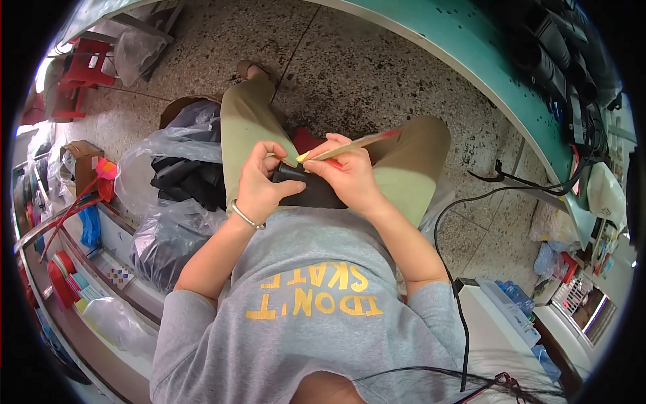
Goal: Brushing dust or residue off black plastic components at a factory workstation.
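Over my lap, my left hand (261, 180) is closed on the left end of a black, smooth, leather-like piece (321, 192), with the thumb lying along its upper face. My right hand (346, 174) pinches a long, flat, pale wooden stick (363, 142) with a bright yellow tip. That tip is close to the far edge of the black piece, near my left fingertips; whether it touches cannot be made out. Part of the black piece is hidden under my right hand. Something red (306, 140) shows between my legs, beyond the hands.
Clear plastic bags (168, 153) with black pieces lie left of my legs. A green-topped table (464, 47) curves across the far right, carrying black items (548, 57). A black cable (464, 200) hangs at my right. Red stools (86, 64) stand far left; a cluttered shelf (121, 236) is nearer.
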{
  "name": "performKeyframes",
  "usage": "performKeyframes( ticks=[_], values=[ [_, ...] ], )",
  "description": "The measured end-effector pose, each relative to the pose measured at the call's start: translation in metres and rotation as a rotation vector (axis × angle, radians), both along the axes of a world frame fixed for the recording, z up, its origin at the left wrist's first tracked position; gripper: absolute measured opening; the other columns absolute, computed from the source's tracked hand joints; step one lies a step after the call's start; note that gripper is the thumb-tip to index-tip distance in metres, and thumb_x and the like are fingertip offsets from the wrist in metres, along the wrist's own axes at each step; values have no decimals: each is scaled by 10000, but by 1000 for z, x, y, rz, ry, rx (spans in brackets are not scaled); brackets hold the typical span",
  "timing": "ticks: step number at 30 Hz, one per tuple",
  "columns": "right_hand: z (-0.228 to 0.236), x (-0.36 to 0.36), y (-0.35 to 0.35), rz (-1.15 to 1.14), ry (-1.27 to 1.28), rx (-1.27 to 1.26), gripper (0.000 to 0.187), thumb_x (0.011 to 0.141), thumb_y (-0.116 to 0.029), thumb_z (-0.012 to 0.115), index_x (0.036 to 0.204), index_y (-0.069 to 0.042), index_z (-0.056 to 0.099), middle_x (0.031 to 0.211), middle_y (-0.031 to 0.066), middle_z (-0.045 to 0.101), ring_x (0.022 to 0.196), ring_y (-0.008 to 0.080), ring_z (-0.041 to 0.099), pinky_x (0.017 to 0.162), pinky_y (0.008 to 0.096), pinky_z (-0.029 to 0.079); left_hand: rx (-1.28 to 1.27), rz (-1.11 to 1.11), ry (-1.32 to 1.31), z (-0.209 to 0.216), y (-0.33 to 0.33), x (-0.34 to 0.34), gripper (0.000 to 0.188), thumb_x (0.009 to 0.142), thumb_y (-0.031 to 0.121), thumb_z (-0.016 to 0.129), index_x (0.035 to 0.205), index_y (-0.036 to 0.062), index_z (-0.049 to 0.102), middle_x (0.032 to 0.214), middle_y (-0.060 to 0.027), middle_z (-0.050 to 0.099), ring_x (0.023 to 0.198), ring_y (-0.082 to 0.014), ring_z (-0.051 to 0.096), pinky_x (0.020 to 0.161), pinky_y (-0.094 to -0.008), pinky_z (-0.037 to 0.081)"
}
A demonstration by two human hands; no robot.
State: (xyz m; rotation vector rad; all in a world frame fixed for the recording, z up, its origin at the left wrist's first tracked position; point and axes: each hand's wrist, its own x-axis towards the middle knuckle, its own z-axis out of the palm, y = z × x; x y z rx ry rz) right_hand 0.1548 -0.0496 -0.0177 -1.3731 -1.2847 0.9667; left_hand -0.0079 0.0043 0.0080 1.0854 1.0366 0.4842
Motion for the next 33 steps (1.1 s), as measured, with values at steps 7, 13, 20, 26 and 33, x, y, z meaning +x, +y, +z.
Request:
performKeyframes(
  ticks=[7,13,20,26,33],
  values=[
    [-3,-5,2,-50,176,-74,56,777,-66,622,743,-31,649,704,29,630,699,141,583,909,359,385,38,-34,22,-5,2,1,448,590,-112,692,923,40,435,784,-35,568,736,-92,569,649,-210,461],
    [-20,41,8,-542,-457,198,36,789,-48,620,817,-32,604,788,81,624,734,209,584,832,315,428,175,133,11,-6,2,0,392,628,-83,706,889,51,446,822,-35,543,755,-107,542,691,-236,477],
    [-5,2,-28,-337,892,-383,95,767,-13,657,850,-16,612,1157,66,533,968,155,536,850,294,429,-389,273,-332,-34,-22,3,546,656,-99,671,1097,82,405,938,-69,534,853,-165,566,769,-304,502],
    [8,11,-33,78,70,-119,92,696,-39,679,755,2,621,1004,109,609,938,236,584,802,329,457,947,-162,330,7,16,-3,559,690,56,656,1220,106,486,1071,-80,554,1020,-253,472,900,-385,366],
    [22,21,-33,320,-39,-55,96,685,-39,676,750,-2,616,875,125,639,890,278,613,727,354,479,985,-502,351,12,26,-4,203,696,66,640,897,74,664,862,-47,623,873,-249,537,833,-359,397]
  ],
)
